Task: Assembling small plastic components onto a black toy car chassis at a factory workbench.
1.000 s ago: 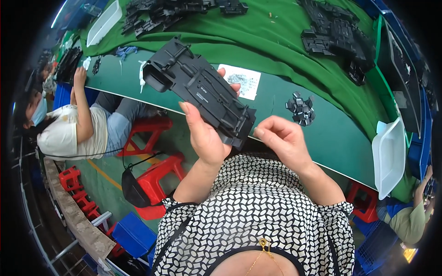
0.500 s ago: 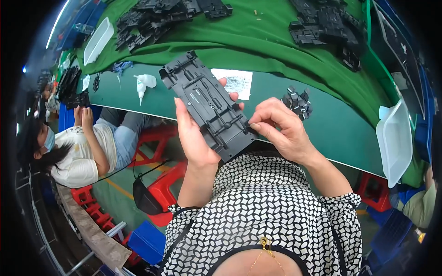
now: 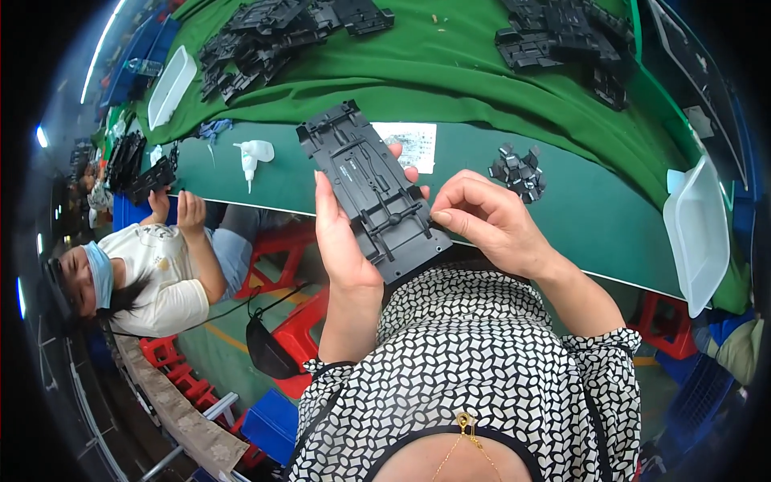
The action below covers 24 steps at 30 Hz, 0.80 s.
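My left hand [image 3: 345, 253] grips a black plastic chassis plate [image 3: 361, 181], shaped like the underside of a model car. The plate is tilted, its far end leaning left, with moulded bars and axle shapes facing up. My left thumb lies along its left edge, and fingertips show past its right edge. At the plate's lower right edge, my right hand [image 3: 494, 225] is closed in a pinch. Whatever sits between thumb and forefinger is too small or hidden to make out. A small heap of black parts [image 3: 518, 170] lies on the table beyond my right hand.
A white squeeze bottle [image 3: 255, 151] and a printed sheet [image 3: 418, 145] lie on the green table [image 3: 586, 217]. Black chassis piles [image 3: 257, 40] rest on green cloth [image 3: 434, 72]. A white tray [image 3: 699, 237] stands right. At left, a masked co-worker [image 3: 161, 281] handles a black part.
The view has shifted slightly. My hands keep the same hold, with the right pinch still at the plate's edge. The co-worker at left has turned and lifted a black part.
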Tool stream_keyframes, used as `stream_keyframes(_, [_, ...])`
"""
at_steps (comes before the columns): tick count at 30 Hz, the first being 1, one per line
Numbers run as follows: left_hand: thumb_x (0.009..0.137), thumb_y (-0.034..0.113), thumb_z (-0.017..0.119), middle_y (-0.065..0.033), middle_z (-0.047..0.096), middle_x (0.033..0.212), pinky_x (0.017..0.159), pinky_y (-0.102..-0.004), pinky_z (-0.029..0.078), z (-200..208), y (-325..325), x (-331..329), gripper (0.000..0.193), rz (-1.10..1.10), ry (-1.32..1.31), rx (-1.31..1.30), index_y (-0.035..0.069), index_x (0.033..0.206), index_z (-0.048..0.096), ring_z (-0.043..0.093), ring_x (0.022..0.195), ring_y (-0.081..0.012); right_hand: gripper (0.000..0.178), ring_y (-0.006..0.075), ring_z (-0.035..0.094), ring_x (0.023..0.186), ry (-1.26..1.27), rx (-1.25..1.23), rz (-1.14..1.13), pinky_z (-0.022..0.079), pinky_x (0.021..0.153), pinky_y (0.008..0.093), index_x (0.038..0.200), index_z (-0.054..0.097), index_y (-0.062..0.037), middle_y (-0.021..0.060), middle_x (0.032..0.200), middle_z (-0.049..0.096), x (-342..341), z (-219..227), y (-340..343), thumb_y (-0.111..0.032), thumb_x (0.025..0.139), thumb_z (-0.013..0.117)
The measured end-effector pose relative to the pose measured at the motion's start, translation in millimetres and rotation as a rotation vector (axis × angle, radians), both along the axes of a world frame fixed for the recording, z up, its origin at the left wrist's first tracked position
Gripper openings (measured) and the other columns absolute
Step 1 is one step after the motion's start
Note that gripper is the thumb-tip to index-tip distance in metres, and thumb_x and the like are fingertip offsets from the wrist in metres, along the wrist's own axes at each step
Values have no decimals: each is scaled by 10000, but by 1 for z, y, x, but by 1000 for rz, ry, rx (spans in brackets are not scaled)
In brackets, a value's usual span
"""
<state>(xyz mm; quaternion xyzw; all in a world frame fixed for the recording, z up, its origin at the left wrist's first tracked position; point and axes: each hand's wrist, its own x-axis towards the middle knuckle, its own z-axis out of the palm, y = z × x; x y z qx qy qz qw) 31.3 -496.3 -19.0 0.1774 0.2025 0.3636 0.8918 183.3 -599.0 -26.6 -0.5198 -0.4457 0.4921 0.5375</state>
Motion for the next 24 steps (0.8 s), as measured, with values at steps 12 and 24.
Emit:
stream_keyframes(12, [1000, 435, 170, -202, 446, 1369, 979, -556, 409, -1, 10, -13, 594, -44, -100, -108, 28, 1394, 349, 550, 1106, -348, 120, 40, 501, 737, 139, 48, -39, 418, 667, 194, 953, 640, -17, -5, 942, 568, -2, 0, 5, -113, 882, 641])
stream_keyframes(24, [988, 490, 207, -166, 556, 1223, 827, -495, 533, 9, 19, -8, 595, -43, 16, -130, 42, 1300, 443, 606, 986, -310, 116, 26, 471, 679, 101, -22, -23, 395, 603, 201, 884, 628, 12, -16, 839, 577, -6, 5, 21, -100, 863, 650])
